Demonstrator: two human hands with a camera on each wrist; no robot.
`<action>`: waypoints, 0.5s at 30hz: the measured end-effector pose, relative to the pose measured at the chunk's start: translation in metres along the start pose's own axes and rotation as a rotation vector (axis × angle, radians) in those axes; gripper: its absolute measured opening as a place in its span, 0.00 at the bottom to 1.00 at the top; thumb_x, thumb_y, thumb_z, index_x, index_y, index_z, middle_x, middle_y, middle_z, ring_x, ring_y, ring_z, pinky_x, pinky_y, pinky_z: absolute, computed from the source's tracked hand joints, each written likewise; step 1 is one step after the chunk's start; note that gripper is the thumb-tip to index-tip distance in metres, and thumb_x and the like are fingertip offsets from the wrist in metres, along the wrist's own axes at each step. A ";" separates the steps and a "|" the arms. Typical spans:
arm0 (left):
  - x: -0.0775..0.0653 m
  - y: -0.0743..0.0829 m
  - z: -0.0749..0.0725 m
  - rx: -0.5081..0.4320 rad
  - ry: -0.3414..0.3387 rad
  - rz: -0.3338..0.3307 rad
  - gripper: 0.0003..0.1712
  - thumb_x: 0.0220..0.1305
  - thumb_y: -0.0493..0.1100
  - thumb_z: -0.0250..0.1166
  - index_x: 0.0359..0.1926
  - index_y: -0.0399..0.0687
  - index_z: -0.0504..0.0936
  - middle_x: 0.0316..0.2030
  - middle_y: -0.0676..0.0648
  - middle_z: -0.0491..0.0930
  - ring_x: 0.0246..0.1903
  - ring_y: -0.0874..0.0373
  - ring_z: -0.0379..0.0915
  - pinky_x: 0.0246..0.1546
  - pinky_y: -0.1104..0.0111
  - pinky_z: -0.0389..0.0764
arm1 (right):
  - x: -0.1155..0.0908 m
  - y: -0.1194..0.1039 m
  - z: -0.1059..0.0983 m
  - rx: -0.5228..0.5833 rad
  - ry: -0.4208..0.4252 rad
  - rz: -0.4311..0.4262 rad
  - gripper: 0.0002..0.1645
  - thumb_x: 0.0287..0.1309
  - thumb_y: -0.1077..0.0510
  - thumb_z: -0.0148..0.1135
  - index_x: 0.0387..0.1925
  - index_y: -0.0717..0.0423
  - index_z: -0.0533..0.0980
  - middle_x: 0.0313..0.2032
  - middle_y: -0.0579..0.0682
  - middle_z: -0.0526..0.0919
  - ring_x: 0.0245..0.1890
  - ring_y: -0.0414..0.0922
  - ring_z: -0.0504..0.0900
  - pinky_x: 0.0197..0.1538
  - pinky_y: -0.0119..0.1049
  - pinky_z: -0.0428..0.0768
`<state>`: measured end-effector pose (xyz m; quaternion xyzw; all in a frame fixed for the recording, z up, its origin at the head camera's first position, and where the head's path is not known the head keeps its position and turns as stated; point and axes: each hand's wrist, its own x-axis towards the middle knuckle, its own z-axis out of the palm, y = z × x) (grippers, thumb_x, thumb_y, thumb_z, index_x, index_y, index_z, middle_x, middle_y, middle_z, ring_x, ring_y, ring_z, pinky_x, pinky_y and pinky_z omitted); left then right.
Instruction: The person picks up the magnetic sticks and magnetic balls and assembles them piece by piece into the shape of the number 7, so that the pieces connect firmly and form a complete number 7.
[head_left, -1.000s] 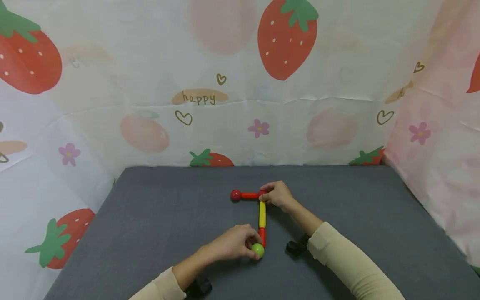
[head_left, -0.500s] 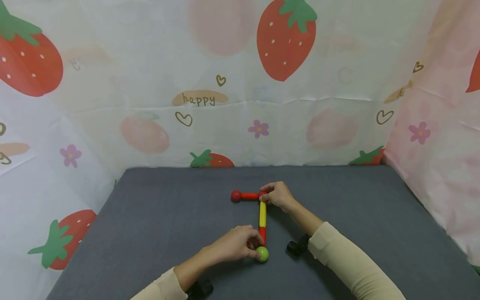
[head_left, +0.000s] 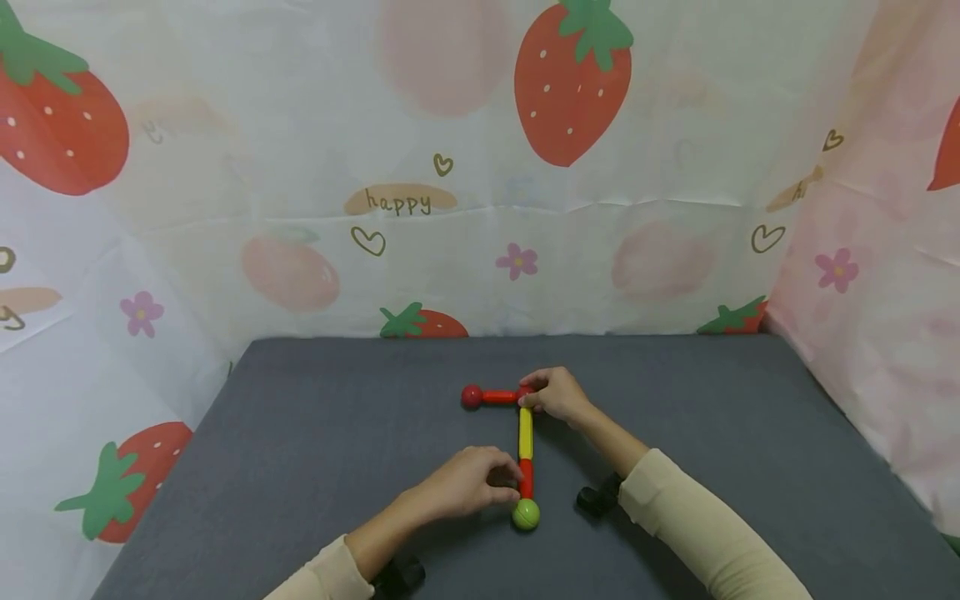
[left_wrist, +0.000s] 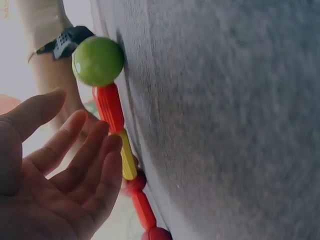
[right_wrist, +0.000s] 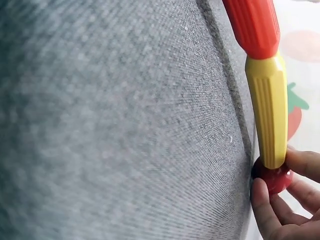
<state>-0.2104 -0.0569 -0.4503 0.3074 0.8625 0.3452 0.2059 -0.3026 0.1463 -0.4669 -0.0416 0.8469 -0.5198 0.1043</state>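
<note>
On the grey cloth lies an L-shaped chain of toy rods and balls. A green ball (head_left: 526, 514) forms the near end, joined to a red rod (head_left: 527, 478), then a yellow rod (head_left: 526, 433). At the corner is a red ball (right_wrist: 272, 179), from which another red rod (head_left: 499, 397) runs left to a second red ball (head_left: 472, 396). My right hand (head_left: 556, 393) pinches the corner ball between thumb and fingers. My left hand (head_left: 471, 482) holds nothing; its fingers are loosely bent just left of the near red rod and the green ball.
The grey cloth-covered table (head_left: 337, 450) extends around the chain on all sides. Behind it hangs a strawberry-print curtain (head_left: 570, 233), which also closes off the sides. A black wrist device (head_left: 597, 498) sits under the right forearm.
The green ball has moved slightly right and nearer, into line with the end of the red rod. My left hand has let go of it. The right hand keeps its hold.
</note>
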 end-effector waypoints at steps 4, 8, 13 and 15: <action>0.000 -0.004 -0.005 0.012 0.055 -0.015 0.12 0.62 0.45 0.68 0.46 0.47 0.85 0.45 0.49 0.85 0.47 0.56 0.79 0.47 0.66 0.78 | 0.000 0.001 0.000 -0.032 0.003 -0.019 0.20 0.56 0.65 0.67 0.52 0.64 0.79 0.45 0.60 0.84 0.34 0.42 0.83 0.40 0.37 0.84; 0.000 -0.010 -0.011 -0.003 0.089 -0.031 0.14 0.64 0.46 0.66 0.48 0.46 0.84 0.48 0.48 0.84 0.51 0.52 0.78 0.52 0.57 0.78 | 0.000 0.001 0.000 -0.063 0.009 -0.024 0.20 0.56 0.65 0.68 0.52 0.64 0.80 0.44 0.58 0.85 0.32 0.42 0.82 0.38 0.36 0.83; -0.002 -0.019 -0.017 0.018 0.158 -0.018 0.17 0.67 0.48 0.63 0.51 0.43 0.83 0.49 0.46 0.84 0.53 0.48 0.78 0.54 0.52 0.77 | -0.001 0.000 0.000 -0.123 0.016 -0.045 0.21 0.56 0.63 0.68 0.53 0.63 0.80 0.44 0.57 0.86 0.31 0.42 0.81 0.35 0.35 0.81; -0.003 -0.022 -0.020 0.053 0.195 -0.010 0.18 0.68 0.49 0.61 0.52 0.42 0.83 0.50 0.45 0.84 0.52 0.47 0.79 0.53 0.52 0.77 | -0.002 0.000 0.000 -0.145 0.016 -0.058 0.21 0.57 0.62 0.67 0.53 0.62 0.79 0.44 0.57 0.86 0.32 0.42 0.81 0.35 0.34 0.80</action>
